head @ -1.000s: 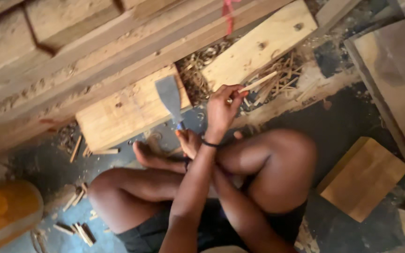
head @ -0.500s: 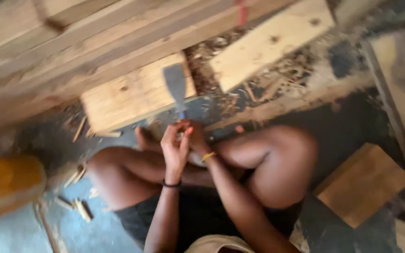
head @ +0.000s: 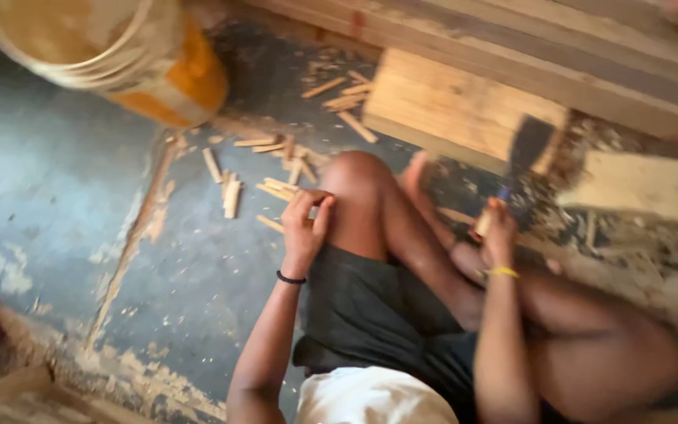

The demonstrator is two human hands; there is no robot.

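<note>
Right hand (head: 498, 235) grips cleaver (head: 529, 149) — left hand (head: 304, 228) holds stick (head: 280, 188).

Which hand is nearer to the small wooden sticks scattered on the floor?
Left. The left hand rests by the knee, right beside the small wooden sticks. The right hand is across the legs, gripping the cleaver, well apart from them.

**Single head cam, top-down**

One view only, so no overlap w/ another cam. Head-worn, looks steeply down over the wearer's lap & crossed legs to the concrete floor (head: 80, 235). Close range, frame tilted, motion blur. Left hand (head: 304, 228) mid-frame, right hand (head: 500, 235) right of centre. Yellow bucket (head: 119, 55) top-left corner, wooden block (head: 449, 106) & planks along top edge.
</note>
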